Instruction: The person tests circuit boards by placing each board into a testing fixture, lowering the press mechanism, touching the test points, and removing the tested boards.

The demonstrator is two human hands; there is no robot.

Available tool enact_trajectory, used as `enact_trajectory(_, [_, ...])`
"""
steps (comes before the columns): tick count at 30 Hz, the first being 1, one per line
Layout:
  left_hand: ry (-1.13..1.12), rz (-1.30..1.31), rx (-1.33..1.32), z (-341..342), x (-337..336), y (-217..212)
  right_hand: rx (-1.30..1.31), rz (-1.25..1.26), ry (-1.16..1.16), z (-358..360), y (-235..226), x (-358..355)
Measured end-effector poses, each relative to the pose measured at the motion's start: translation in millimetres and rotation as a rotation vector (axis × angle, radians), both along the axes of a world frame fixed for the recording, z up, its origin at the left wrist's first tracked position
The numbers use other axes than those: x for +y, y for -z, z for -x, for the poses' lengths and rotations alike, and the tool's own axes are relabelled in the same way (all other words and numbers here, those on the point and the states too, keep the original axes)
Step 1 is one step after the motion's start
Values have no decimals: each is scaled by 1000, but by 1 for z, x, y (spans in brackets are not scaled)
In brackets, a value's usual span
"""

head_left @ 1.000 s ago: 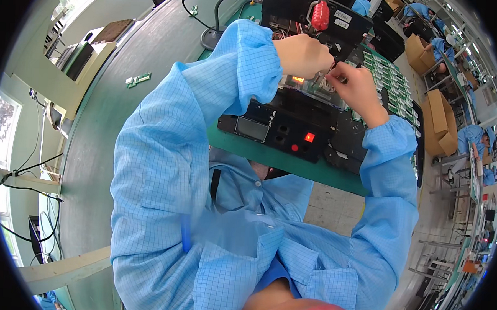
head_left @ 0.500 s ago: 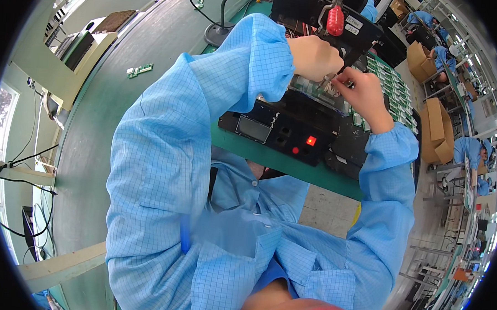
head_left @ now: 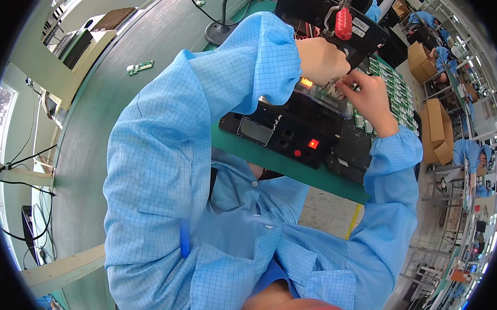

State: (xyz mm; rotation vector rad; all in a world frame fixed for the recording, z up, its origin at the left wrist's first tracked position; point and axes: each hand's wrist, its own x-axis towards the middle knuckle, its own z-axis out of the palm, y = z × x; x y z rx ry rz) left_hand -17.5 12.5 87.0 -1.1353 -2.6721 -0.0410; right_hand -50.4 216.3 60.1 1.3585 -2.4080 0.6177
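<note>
An electronics factory floor: a green counter (head_left: 95, 109), rows of circuit boards (head_left: 393, 86), cardboard boxes (head_left: 435, 130), and blue-coated workers (head_left: 470, 153) nearby.

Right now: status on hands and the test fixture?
Left hand closed, right hand pinching, both at thin wires on black box-shaped test fixture. Red handle above. Nothing blocking.

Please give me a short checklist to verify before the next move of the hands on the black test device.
1. Left hand on the work above the black box-shaped test device: ok.
2. Right hand pinching small wires beside it: ok.
3. Square red light lit: ok.
4. Orange number display on: ok.
5. Wires seated properly: cannot tell, hands hide them.
6. Red handle clear of both hands: ok.
</note>
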Motion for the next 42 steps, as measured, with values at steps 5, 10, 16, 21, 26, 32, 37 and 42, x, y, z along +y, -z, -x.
enact_trajectory(5, [-8,45,-9,0,3,-1,-25,32,31,1,1,2])
enact_trajectory(10, [27,18,37,-1,3,-4,30,60,2,2,7,3])
enact_trajectory(16, [-27,115,-4,1,5,-5,5,97,31,3,14,4])
enact_trajectory(21, [-9,57,-12,3,3,-1,2,115,43,4,14,2])
enact_trajectory(26, [12,15,9,5,0,2,-15,102,14,6,14,3])
enact_trajectory(32, [-5,8,-1,3,-1,2,-8,109,2,6,15,1])
enact_trajectory(37, [-88,21,-141,-3,-4,-1,1,188,-103,-1,6,8])
enact_trajectory(42, [-135,-127,-98,-11,-13,-2,174,236,135,-18,16,22])
